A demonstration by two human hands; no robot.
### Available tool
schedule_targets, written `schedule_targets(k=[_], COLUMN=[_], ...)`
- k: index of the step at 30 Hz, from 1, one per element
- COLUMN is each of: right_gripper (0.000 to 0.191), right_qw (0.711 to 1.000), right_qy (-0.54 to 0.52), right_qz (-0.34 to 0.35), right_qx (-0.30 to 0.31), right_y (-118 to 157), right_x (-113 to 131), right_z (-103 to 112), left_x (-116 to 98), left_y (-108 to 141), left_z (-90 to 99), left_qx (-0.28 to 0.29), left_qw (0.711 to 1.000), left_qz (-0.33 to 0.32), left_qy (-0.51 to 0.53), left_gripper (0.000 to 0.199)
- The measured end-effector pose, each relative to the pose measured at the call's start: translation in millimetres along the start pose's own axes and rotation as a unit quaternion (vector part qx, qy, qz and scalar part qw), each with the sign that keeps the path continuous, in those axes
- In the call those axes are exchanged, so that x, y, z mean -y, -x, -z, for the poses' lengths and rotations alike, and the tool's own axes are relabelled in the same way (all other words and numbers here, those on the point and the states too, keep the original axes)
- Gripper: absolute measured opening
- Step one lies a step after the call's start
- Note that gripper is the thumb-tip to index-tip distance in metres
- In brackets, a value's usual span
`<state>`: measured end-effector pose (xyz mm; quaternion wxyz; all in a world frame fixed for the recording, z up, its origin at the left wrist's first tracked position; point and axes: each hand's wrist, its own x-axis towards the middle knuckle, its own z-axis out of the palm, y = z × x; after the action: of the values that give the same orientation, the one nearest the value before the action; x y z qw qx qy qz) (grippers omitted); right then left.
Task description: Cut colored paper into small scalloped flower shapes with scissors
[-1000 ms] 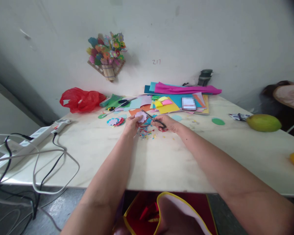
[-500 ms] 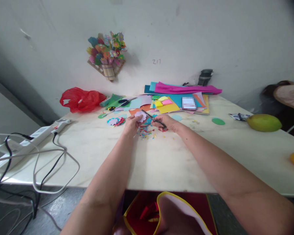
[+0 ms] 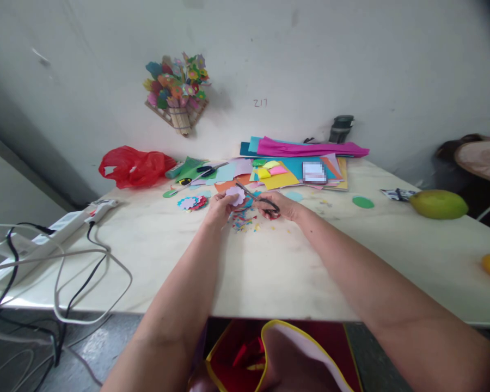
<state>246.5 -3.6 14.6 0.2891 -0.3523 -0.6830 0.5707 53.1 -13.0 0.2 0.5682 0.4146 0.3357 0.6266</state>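
Note:
A lilac paper flower (image 3: 236, 196) with a scalloped edge is pinched in my left hand (image 3: 221, 209). My right hand (image 3: 285, 206) grips dark-handled scissors (image 3: 251, 194), whose blades point left at the flower's edge. Whether the blades touch the paper is too small to tell. Beneath both hands lie small coloured paper scraps (image 3: 244, 220) on the pale table. Left of my left hand rests a little pile of cut scalloped paper flowers (image 3: 193, 203), in blue, lilac and red.
Coloured paper sheets (image 3: 283, 177) and a second pair of scissors (image 3: 206, 171) lie toward the wall. A red plastic bag (image 3: 136, 166) sits at back left; a power strip (image 3: 61, 226) with cables is nearer. At right are a green paper oval (image 3: 363, 202) and a green mango (image 3: 439, 204).
The lilac flower has turned slightly in my left hand and shifted a little to the right. The scissors' handles have opened a bit wider in my right hand.

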Motion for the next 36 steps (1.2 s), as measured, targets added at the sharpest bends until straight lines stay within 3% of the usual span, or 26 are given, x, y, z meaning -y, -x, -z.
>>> schedule_targets(k=[36], right_gripper=[0.028], right_qw=[1.000], right_qy=[0.018], right_qz=[-0.010], right_qx=[-0.012], right_y=[0.2], right_x=[2.6], right_z=[-2.6], left_x=[1.5], left_y=[-1.5], left_z=[2.2], left_qx=[0.019], left_qw=[1.000], left_qz=[0.002], left_qy=[-0.019], left_gripper=[0.017])
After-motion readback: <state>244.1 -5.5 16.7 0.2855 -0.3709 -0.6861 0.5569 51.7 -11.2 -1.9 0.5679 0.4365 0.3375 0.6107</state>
